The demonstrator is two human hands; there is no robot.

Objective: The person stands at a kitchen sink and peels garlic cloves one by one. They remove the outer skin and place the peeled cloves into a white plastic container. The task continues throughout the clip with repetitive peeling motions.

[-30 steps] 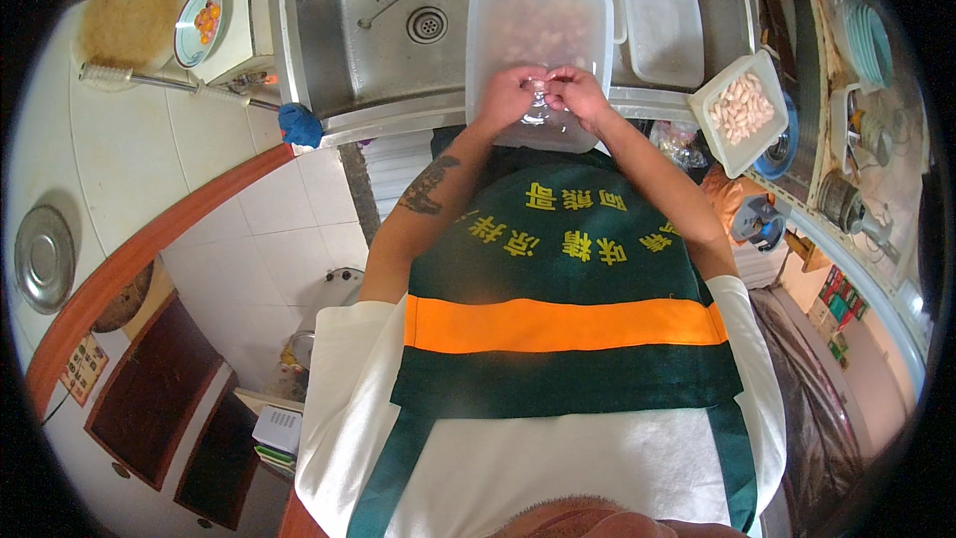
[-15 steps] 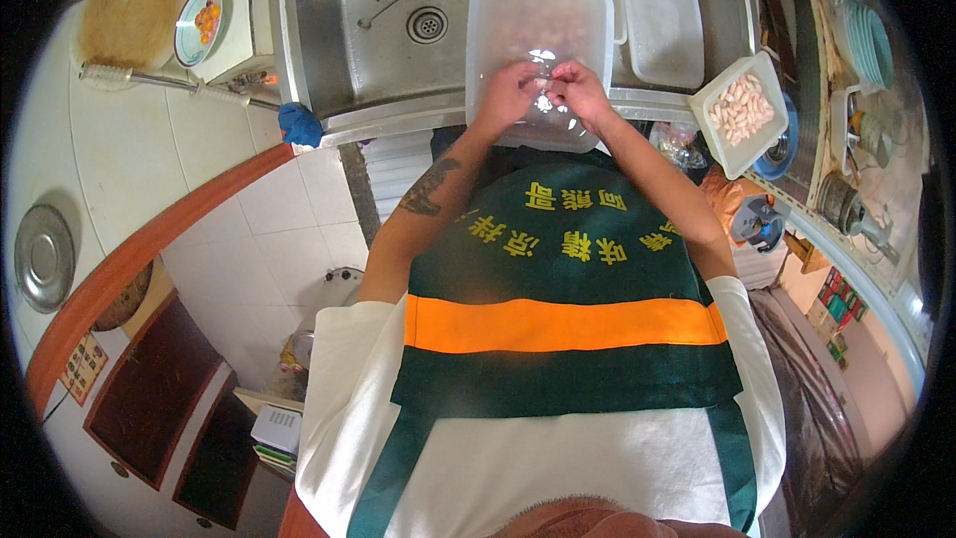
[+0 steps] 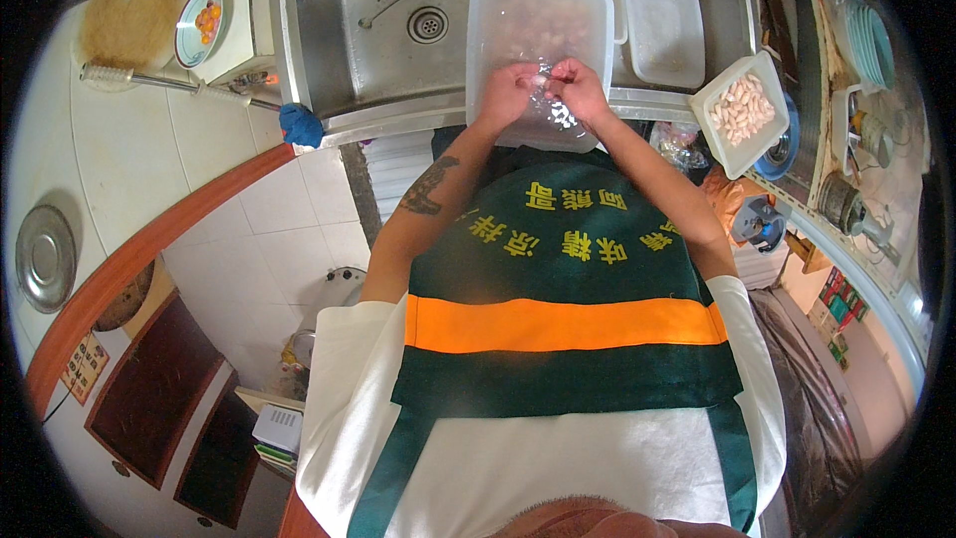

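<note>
A translucent white plastic tub [image 3: 478,50] filled with water rests across the sink's front edge. Submerged toward its far end are pinkish pieces [image 3: 538,20], blurred by the water. My left hand [image 3: 509,95] and my right hand [image 3: 580,92] meet over the near half of the tub, fingers pinched together. Between the fingertips they hold a small pale piece [image 3: 540,83], whose kind I cannot make out. To the right, a square white container [image 3: 704,108] holds many pale pink, elongated pieces [image 3: 743,110].
A steel double sink [image 3: 339,110] lies ahead, its left basin holding a thin metal utensil [image 3: 384,10]. Another white tub [image 3: 665,30] sits in the right basin. A bowl with orange bits [image 3: 206,22] and a round metal lid [image 3: 45,257] are at left. Stacked teal plates [image 3: 869,48] stand far right.
My right hand has shifted slightly, its fingers lifting and curling more around the small piece. Ripples and glints on the water have changed. The left hand stays nearly in place.
</note>
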